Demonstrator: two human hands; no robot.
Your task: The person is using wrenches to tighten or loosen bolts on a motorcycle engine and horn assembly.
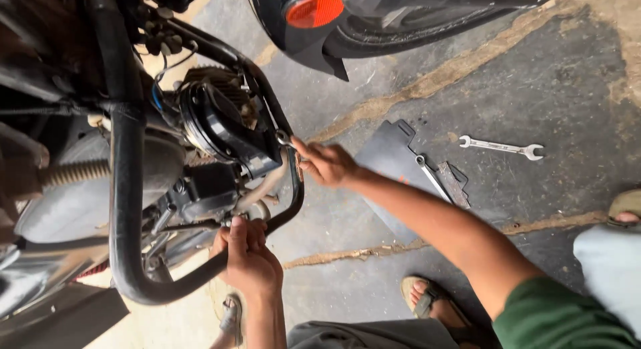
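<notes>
A motorcycle engine [214, 125] sits at the left, framed by a black tubular guard bar [127, 189]. My right hand [327, 163] reaches in from the right and holds a small silver spanner [284, 137], whose end rests on the guard bar beside the engine. Lower down, my left hand [250, 255] has its fingers closed around the lower bend of the guard bar, under the engine. What lies beneath those fingers is hidden.
The front wheel's dark mudguard with an orange reflector [314, 10] is at the top. On the concrete floor lie an open-ended spanner [501, 147] and a dark flat panel [387, 155] bearing another spanner [431, 177] and a rusty strip [454, 185]. Sandalled feet [427, 299] are below.
</notes>
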